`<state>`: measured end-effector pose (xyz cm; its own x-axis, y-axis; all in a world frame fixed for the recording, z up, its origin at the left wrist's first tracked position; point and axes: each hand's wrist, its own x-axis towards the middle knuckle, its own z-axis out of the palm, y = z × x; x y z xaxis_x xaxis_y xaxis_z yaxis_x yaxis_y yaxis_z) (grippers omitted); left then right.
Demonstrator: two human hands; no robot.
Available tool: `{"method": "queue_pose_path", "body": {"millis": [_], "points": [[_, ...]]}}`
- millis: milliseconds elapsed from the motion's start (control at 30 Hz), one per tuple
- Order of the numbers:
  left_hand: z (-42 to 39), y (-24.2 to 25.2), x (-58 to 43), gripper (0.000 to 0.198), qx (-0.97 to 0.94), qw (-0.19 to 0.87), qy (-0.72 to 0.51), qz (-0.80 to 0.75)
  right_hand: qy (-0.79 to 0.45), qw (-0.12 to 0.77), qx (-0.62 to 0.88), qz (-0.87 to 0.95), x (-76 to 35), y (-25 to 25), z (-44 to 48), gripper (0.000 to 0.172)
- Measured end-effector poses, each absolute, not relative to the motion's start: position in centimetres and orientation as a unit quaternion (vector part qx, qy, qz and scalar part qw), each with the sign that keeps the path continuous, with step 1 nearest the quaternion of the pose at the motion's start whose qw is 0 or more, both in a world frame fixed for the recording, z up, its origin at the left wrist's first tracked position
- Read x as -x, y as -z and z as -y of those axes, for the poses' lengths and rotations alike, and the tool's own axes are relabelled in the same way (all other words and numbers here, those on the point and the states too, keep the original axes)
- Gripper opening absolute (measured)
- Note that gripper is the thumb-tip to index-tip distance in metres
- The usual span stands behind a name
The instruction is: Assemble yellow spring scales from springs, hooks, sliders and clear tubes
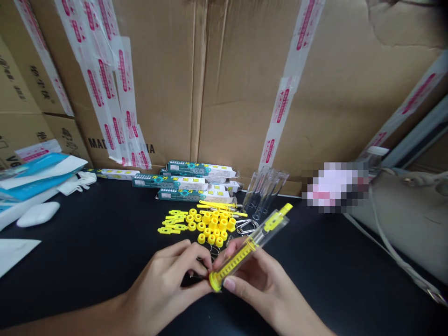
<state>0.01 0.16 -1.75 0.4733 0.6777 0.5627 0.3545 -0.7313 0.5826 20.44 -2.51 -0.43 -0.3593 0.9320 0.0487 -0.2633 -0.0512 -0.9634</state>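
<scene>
Over the black tabletop (87, 266) my right hand (261, 284) grips a clear syringe (245, 254), my left hand (163, 289) pinching at its yellow end (215, 282)

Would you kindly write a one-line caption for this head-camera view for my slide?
Right hand holds a clear syringe-like tube; left hand meets its yellow end.

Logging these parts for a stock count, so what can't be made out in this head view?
All in the head view:
What the left hand pinches beside the yellow cap of the clear tube: hidden by its fingers.
Lower metal loops: partly hidden behind the hands and the right hand.
Pink-and-white object: pixelated, so unrecognisable.
Print on the teal boxes: too small to read.
</scene>
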Motion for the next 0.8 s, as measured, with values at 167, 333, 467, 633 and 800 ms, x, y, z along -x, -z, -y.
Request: {"method": "queue_pose_path", "body": {"millis": [167,333,467,633,800], "points": [[-0.1,1.6,0.1,0.020,-0.851,0.195,-0.380,-0.306,-0.645,0.461,0.334,0.511,-20.4,0.6,2.5,0.026],[-0.1,1.3,0.2,0.024,-0.872,0.171,-0.362,-0.281,-0.639,0.474,0.339,0.502,-20.3,0.7,2.5,0.031],[0.1,1.0,0.0,0.018,-0.872,0.152,-0.360,-0.294,-0.652,0.468,0.344,0.488,-20.5,0.2,2.4,0.027],[0.5,0.7,-0.1,0.017,-0.872,0.085,-0.389,-0.284,-0.680,0.464,0.331,0.461,-20.5,-0.2,2.4,0.029],[0.6,0.6,0.5,0.050,-0.921,0.043,-0.326,-0.208,-0.687,0.443,0.319,0.480,-20.3,-0.4,2.5,0.033]]}}
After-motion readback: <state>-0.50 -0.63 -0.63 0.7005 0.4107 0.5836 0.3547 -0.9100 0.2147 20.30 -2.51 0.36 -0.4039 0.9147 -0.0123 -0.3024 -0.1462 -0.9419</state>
